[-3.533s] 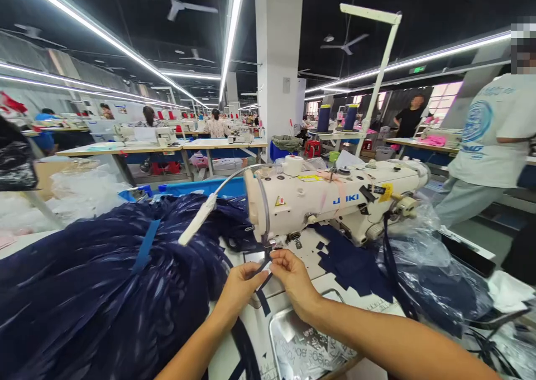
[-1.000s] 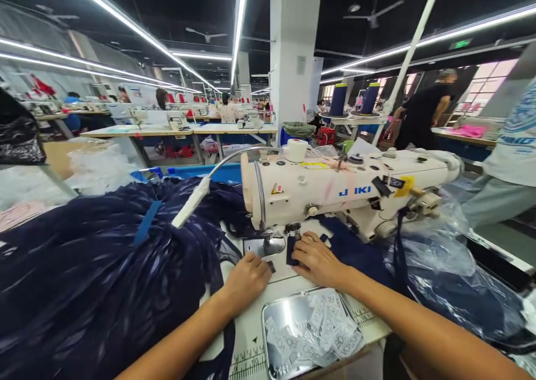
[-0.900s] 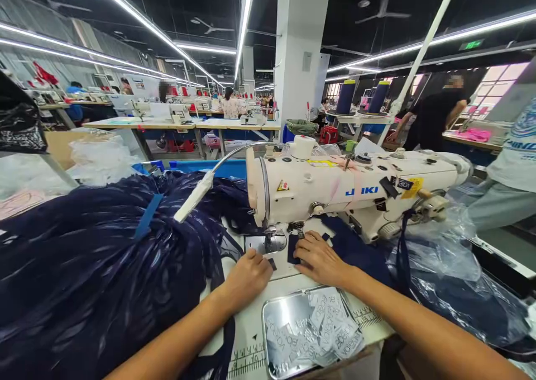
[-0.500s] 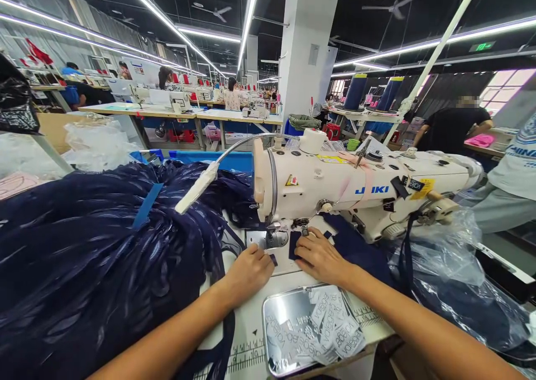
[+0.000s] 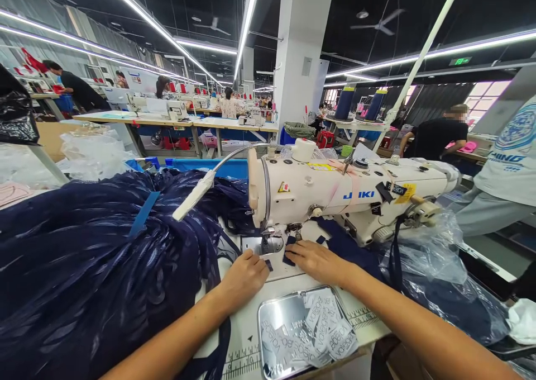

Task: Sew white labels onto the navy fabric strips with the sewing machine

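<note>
My left hand [image 5: 245,275] is closed just in front of the presser foot, and a small navy fabric piece [image 5: 268,265] sticks out at its fingertips. My right hand [image 5: 315,261] lies low on the machine bed to the right of the needle plate [image 5: 274,246]. Its bent fingers press on another navy fabric piece [image 5: 289,255], covering part of it. Above both hands is the head of a white sewing machine [image 5: 293,193]. In front of them sits a metal tray [image 5: 262,341] holding many printed white labels [image 5: 322,318].
A large heap of navy straps [image 5: 104,268] fills the left side. Navy fabric [image 5: 349,246] and clear plastic [image 5: 439,257] lie on the right. A flexible lamp [image 5: 195,194] hangs left of the machine head. A person in a white shirt [image 5: 508,156] stands at right.
The view has shifted slightly. My right hand's fingers have flattened over the navy piece beside the needle plate. My left hand stays nearly in place. A distant person at left now leans into view.
</note>
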Motion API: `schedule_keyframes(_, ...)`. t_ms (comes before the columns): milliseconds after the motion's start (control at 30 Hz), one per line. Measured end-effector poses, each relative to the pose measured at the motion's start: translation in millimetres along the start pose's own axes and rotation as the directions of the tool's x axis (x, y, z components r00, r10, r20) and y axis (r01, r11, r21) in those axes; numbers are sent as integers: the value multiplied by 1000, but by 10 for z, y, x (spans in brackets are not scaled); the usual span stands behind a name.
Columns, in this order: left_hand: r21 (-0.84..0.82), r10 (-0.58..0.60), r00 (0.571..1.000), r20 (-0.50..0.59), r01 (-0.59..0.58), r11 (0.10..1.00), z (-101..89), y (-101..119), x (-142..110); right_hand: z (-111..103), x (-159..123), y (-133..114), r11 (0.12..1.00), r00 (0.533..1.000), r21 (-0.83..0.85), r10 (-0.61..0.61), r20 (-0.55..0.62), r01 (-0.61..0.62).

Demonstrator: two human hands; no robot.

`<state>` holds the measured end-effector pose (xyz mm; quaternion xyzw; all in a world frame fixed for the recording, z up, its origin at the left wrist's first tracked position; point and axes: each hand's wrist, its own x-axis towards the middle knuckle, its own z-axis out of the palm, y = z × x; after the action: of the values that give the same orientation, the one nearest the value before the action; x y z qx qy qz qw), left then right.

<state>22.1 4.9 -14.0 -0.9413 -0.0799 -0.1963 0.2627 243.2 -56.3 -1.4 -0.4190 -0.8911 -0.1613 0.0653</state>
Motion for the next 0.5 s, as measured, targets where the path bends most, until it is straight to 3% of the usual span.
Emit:
schedule_keyframes(133, 7, -11, 1000, -4, 11, 1000, 10, 4, -13, 49, 95, 49, 999, 1000, -47, -1, 0, 1)
schedule_keyframes(233, 22, -9, 1000, -24, 10, 1000, 20, -2, -26, 21, 152, 38, 969, 971, 178, 198, -132, -173)
schedule_keyframes(300, 28, -3, 999, -40, 4, 1000, 21, -8, -31, -30, 159, -5, 872, 898, 381, 399, -186, -308)
schedule_keyframes(367, 27, 1, 999, -53, 0, 1000, 18, -13, -33, -91, 145, -67, 787, 840, 490, 512, -178, -376)
schedule_keyframes(433, 21, -1, 998, -65, 2, 1000, 15, -16, -34, -152, 120, -131, 683, 814, 603, 573, -91, -414)
schedule_keyframes(500, 15, -5, 997, -75, 6, 1000, 15, -17, -34, -200, 95, -182, 485, 776, 757, 630, 44, -437)
